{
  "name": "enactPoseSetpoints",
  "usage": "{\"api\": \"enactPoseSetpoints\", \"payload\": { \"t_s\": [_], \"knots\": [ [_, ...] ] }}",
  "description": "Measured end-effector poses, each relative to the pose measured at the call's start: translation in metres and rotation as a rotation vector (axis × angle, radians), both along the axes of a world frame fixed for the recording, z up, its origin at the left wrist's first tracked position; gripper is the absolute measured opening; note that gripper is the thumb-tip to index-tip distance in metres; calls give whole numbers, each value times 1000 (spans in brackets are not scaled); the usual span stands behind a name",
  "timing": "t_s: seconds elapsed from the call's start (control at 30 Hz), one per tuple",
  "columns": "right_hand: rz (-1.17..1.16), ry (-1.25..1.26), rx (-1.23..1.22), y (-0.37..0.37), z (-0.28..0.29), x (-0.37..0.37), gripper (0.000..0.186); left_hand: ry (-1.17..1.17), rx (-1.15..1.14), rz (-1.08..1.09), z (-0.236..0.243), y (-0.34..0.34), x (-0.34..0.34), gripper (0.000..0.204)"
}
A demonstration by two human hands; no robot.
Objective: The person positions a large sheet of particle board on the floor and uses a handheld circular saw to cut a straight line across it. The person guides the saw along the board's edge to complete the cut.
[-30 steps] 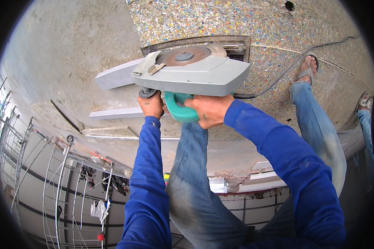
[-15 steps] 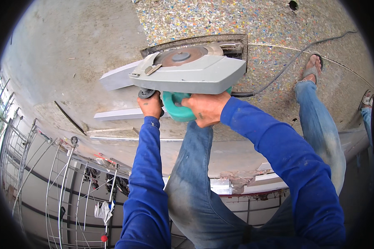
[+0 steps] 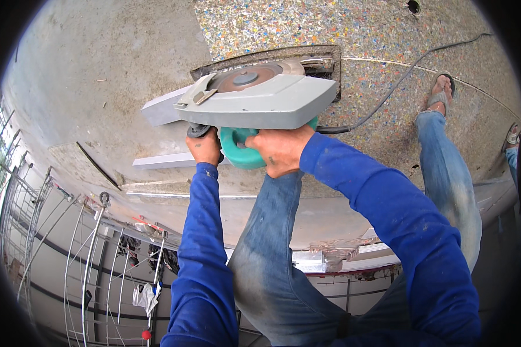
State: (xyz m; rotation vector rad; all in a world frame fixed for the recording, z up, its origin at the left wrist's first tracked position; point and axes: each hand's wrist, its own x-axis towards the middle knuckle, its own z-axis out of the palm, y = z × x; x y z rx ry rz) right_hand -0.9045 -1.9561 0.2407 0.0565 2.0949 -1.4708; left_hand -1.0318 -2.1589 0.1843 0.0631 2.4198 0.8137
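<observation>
A large circular saw [image 3: 272, 103] with a grey guard lies over the speckled board in front of me. Its round brown blade [image 3: 224, 82] faces the far side. My right hand [image 3: 281, 149] is closed around the green rear handle [image 3: 237, 155]. Closed on the dark side handle [image 3: 198, 130] is my left hand [image 3: 204, 149], near the saw's left end. A light grey strip [image 3: 165, 108] pokes out on the left, partly hidden by the guard. Nearer to me, another grey strip [image 3: 163, 161] runs toward my left hand.
The saw's black cable [image 3: 382, 104] trails right across the speckled board [image 3: 283, 26]. My sandalled foot [image 3: 441, 89] stands near it. Another person's foot [image 3: 512, 136] shows at the far right. Metal scaffold bars [image 3: 87, 254] and a drop lie at lower left.
The saw and both hands have shifted slightly left in the picture. Both grips are unchanged.
</observation>
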Motion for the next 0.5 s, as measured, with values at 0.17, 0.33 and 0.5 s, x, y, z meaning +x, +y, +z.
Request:
{"api": "enactPoseSetpoints", "payload": {
  "t_s": [0.17, 0.33, 0.5],
  "knots": [
    [13, 7, -2, -4, 0, -6, 50, -10, -19, -25, -1, -5, -8, 15],
    [-62, 48, -47, -21, -10, -10, 55, 64, -33, -116, -10, -20, -19, 13],
    [-65, 98, -25, -37, -13, -27, 57, 61, -6, -83, -11, -38, -42, 11]
  ]
}}
